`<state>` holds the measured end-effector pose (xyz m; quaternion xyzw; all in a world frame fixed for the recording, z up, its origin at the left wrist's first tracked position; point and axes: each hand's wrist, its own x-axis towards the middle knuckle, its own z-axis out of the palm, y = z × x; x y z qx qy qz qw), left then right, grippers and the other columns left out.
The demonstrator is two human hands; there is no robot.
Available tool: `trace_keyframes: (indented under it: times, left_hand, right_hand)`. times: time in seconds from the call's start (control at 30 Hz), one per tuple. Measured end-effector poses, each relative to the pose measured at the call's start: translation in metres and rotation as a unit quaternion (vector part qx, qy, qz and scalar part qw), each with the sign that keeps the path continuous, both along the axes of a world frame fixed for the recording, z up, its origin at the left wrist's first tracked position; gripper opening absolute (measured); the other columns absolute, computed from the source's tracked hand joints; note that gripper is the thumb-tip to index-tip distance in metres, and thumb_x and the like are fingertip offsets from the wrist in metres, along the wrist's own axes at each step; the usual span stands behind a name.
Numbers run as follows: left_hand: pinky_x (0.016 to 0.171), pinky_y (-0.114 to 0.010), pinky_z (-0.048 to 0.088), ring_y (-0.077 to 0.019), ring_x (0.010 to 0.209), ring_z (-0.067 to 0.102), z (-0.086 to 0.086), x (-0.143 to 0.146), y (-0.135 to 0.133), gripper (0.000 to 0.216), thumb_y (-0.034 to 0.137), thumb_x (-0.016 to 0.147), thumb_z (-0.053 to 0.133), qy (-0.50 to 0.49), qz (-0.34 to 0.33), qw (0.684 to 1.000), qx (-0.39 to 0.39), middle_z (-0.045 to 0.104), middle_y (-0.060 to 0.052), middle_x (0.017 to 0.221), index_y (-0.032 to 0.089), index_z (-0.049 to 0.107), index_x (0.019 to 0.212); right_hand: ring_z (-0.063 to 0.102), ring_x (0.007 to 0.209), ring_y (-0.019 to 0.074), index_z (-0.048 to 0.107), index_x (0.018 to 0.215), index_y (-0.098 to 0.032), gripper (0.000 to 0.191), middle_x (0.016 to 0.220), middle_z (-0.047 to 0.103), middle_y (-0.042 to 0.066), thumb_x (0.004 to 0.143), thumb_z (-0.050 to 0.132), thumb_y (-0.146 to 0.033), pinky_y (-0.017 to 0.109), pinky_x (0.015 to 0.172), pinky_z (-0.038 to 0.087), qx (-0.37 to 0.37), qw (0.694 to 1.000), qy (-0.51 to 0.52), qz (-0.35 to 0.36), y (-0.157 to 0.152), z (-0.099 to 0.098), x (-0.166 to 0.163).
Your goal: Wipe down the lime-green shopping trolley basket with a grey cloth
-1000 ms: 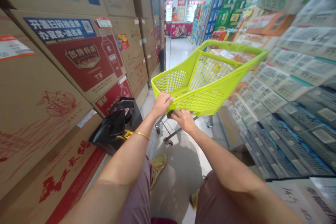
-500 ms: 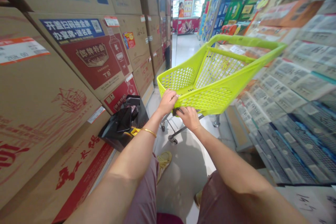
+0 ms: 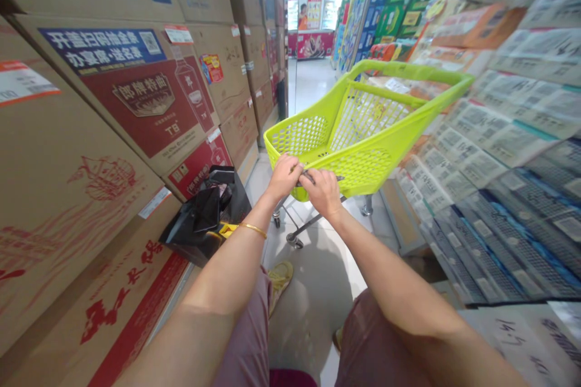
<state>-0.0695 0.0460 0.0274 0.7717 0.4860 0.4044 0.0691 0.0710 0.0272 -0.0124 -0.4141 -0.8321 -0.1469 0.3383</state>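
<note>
1. Cartons [image 3: 147, 103] are walling the left, one flashing 郎牌特曲 and T8 under a blue banner [image 3: 102, 48] opening with 开盖扫码.
2. Pale floor [image 3: 315, 72] is running open beyond the lime cart [image 3: 365, 166], whose right rim is hanging near stacked packs [image 3: 503, 94].
3. Right grip [image 3: 324, 192] is pinching a slim dark strip [image 3: 309, 177]; left grip [image 3: 285, 178] is crowding alongside, its hold impossible to tell.
4. That strip is now riding higher against the cart's near side than half a second ago.
</note>
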Motion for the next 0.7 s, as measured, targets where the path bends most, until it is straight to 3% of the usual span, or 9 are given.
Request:
trace_keyframes:
  times: [0.2, 0.3, 0.4, 0.6, 0.7]
  left_hand:
    - [0.096, -0.035, 0.035, -0.0148, 0.066, 0.043, -0.002, -0.003, 0.002, 0.029, 0.024, 0.083, 0.04, -0.006, -0.004, 1.0, 0.01, 0.041, 0.002, 0.059, 0.022, 0.027, 0.056]
    - [0.098, -0.035, 0.034, -0.0149, 0.068, 0.044, -0.004, -0.003, 0.002, 0.028, 0.025, 0.084, 0.038, -0.001, 0.002, 1.0, 0.016, 0.043, 0.002, 0.061, 0.022, 0.028, 0.058]
    - [0.101, -0.036, 0.031, -0.0145, 0.069, 0.044, -0.006, -0.003, 0.002, 0.028, 0.025, 0.086, 0.035, 0.002, 0.0, 1.0, 0.028, 0.043, 0.002, 0.062, 0.022, 0.027, 0.059]
    - [0.102, -0.037, 0.03, -0.0144, 0.069, 0.043, -0.011, -0.002, 0.002, 0.029, 0.029, 0.088, 0.032, -0.002, -0.017, 0.999, 0.049, 0.04, 0.002, 0.062, 0.022, 0.028, 0.06]
    - [0.102, -0.038, 0.03, -0.0145, 0.07, 0.044, -0.012, -0.003, 0.003, 0.03, 0.03, 0.089, 0.032, -0.005, -0.016, 0.999, 0.052, 0.041, 0.002, 0.062, 0.022, 0.028, 0.06]
  right_hand:
    - [0.043, 0.079, 0.0171, 0.061, 0.093, -0.027, 0.022, 0.096, 0.059, 0.004, 0.089, 0.041, -0.021, 0.031, 0.068, 0.027, -0.009, 0.998, -0.064, 0.012, -0.001, -0.038, 0.008]
    - [0.043, 0.077, 0.0166, 0.062, 0.091, -0.026, 0.021, 0.093, 0.06, 0.004, 0.089, 0.041, -0.022, 0.031, 0.067, 0.026, 0.004, 0.993, -0.117, 0.006, -0.004, -0.049, 0.008]
    - [0.043, 0.078, 0.0166, 0.062, 0.09, -0.026, 0.024, 0.095, 0.06, 0.004, 0.09, 0.038, -0.021, 0.031, 0.068, 0.027, 0.028, 0.993, -0.113, -0.013, -0.003, -0.04, 0.005]
    - [0.043, 0.084, 0.0181, 0.059, 0.103, -0.028, 0.027, 0.101, 0.058, 0.005, 0.091, 0.035, -0.024, 0.033, 0.073, 0.027, 0.047, 0.998, -0.028, -0.043, -0.001, -0.002, -0.002]
    - [0.042, 0.083, 0.0177, 0.06, 0.101, -0.028, 0.026, 0.1, 0.058, 0.004, 0.091, 0.036, -0.024, 0.032, 0.073, 0.025, 0.049, 0.996, -0.051, -0.049, -0.001, -0.006, -0.001]
